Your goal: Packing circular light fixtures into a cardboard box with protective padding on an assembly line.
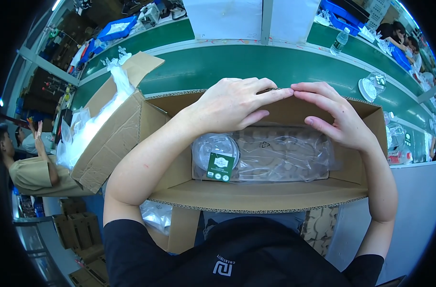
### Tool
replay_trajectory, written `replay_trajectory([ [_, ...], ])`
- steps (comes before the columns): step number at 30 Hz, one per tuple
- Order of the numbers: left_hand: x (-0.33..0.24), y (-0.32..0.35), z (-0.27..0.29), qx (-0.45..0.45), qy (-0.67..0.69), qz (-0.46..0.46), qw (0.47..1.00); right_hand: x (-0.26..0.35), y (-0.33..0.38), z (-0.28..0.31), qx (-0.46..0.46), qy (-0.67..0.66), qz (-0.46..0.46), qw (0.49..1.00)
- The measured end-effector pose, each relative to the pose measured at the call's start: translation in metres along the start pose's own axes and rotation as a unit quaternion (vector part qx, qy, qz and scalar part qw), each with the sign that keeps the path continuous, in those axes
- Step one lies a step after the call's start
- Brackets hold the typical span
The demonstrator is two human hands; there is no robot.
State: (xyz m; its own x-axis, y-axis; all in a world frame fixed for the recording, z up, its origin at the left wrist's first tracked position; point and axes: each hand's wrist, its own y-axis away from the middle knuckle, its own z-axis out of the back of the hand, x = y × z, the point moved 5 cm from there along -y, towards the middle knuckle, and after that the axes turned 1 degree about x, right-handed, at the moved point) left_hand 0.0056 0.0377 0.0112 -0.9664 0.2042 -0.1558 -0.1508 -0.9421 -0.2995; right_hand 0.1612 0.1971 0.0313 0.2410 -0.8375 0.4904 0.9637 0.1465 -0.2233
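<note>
A long open cardboard box [266,202] stands in front of me, with both my forearms reaching over it. Along its far rim, my left hand [234,105] has its fingers stretched to the right and its thumb apart, inside the box. Facing it, my right hand [335,115] has its fingers extended to the left and the thumb spread. The fingertips of both hands meet at the rim; neither holds anything that I can see. At the box's left end sits a round clear plastic jar [230,143] with a green label [221,166]. Crinkled clear plastic film [287,153] covers the brown bottom beside it.
An open carton [110,138] overflowing with clear plastic bags [96,125] leans at the left. Behind lies a green bench [237,64] with a water bottle [340,41] and clear containers [373,87]. Another person [33,167] is at far left; boxes [79,229] are stacked below.
</note>
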Motion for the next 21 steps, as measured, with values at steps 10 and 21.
replay_trajectory([
  [10,-0.0005,-0.0004,0.0008,-0.003,0.006,0.000,1.000,0.0004,-0.0005,0.0001,-0.002,-0.003,0.004,1.000],
  [21,-0.0010,-0.0005,0.0015,-0.007,-0.002,0.000,1.000,0.0007,-0.0024,0.0010,-0.003,0.002,0.014,1.000],
])
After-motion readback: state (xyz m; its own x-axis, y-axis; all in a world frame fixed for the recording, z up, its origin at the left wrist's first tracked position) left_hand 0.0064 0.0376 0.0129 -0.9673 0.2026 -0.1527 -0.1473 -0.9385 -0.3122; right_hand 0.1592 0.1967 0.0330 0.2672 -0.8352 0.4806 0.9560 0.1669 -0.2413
